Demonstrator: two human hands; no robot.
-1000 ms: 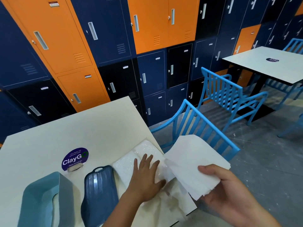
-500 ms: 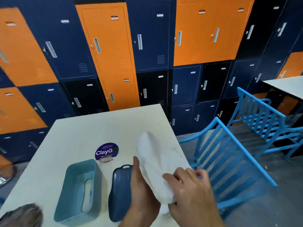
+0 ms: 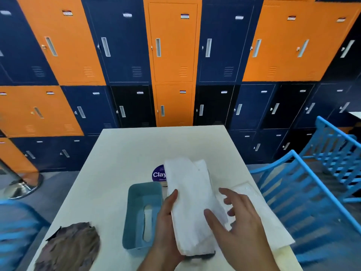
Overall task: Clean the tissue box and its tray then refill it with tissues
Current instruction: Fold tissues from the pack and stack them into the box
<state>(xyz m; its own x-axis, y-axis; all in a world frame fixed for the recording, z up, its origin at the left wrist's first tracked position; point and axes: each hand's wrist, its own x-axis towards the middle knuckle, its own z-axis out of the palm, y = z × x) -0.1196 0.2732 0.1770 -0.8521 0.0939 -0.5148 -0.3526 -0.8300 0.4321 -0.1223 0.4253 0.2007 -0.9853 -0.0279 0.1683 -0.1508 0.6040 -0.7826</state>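
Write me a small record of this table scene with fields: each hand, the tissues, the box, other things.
left hand: grips the folded tissues from their left side
right hand: open, fingers spread, at the right of the tissues
folded tissues: white stack, held above the table
tissue box: teal, open side up, slot showing, left of the hands
tray: only a dark edge shows under the tissues
cloth: grey-brown, at the near left of the table
sticker: purple, behind the box
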